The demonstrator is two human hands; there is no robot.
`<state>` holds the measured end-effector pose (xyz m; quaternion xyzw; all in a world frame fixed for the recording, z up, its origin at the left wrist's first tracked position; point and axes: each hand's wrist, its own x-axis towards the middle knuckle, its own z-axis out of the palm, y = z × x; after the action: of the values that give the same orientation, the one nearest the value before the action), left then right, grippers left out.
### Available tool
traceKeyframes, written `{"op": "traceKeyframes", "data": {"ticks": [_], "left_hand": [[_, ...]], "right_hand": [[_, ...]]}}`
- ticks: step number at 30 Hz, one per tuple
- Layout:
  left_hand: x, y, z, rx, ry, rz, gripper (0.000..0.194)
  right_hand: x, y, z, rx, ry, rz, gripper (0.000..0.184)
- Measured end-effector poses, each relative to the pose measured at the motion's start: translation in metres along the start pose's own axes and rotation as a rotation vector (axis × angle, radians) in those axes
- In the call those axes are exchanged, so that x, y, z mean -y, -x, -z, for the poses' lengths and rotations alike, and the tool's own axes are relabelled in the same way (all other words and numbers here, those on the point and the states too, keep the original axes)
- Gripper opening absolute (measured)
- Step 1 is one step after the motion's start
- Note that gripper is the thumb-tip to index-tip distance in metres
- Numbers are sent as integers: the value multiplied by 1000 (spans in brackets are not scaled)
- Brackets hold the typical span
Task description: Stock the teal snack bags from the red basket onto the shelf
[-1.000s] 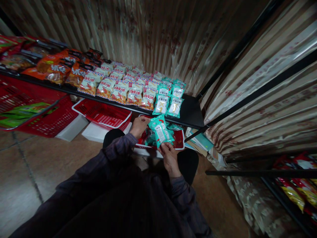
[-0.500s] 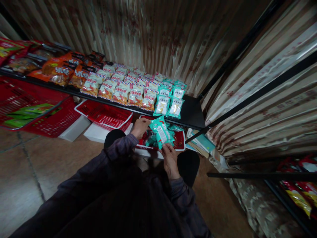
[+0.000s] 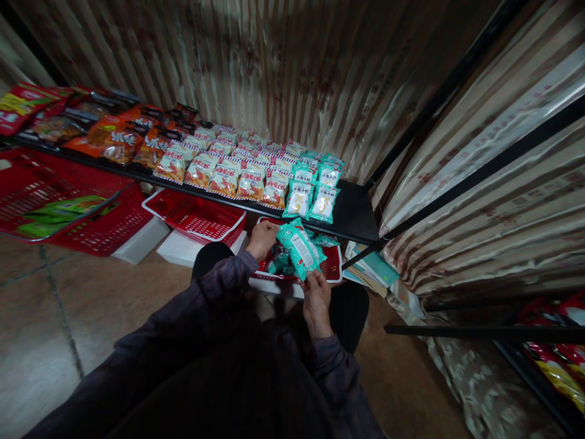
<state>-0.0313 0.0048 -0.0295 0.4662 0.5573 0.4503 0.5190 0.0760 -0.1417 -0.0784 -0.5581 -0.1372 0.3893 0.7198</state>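
A teal snack bag (image 3: 301, 249) is held between my two hands, its printed label side facing up. My left hand (image 3: 264, 239) pinches its upper left corner, and my right hand (image 3: 316, 300) grips its lower edge. Below it is a small red basket (image 3: 336, 264) with more teal bags (image 3: 280, 262) inside, partly hidden by the held one. Just beyond, on the black shelf (image 3: 354, 207), several matching teal bags (image 3: 299, 199) stand in two columns at the right end of the rows.
White-and-orange snack bags (image 3: 223, 175) fill the shelf's middle, with orange bags (image 3: 119, 146) farther left. Beneath are another red basket (image 3: 205, 216) and a larger red basket (image 3: 98, 228) holding green packs. A black metal bar (image 3: 457, 177) slants across the right, before a striped curtain (image 3: 503, 201).
The teal bag has turned slightly and dropped a little, and its label side shows more fully. Both hands keep hold of it. The view has shifted slightly.
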Motion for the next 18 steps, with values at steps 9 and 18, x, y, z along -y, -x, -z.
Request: {"op": "traceKeyframes", "data": {"ticks": [9, 18], "left_hand": [[-8, 11, 2, 127, -172, -59, 11], [-16, 18, -1, 138, -332, -132, 12]], "right_hand": [[2, 5, 11, 69, 514, 218, 61], [16, 2, 13, 226, 1193, 921, 66]]}}
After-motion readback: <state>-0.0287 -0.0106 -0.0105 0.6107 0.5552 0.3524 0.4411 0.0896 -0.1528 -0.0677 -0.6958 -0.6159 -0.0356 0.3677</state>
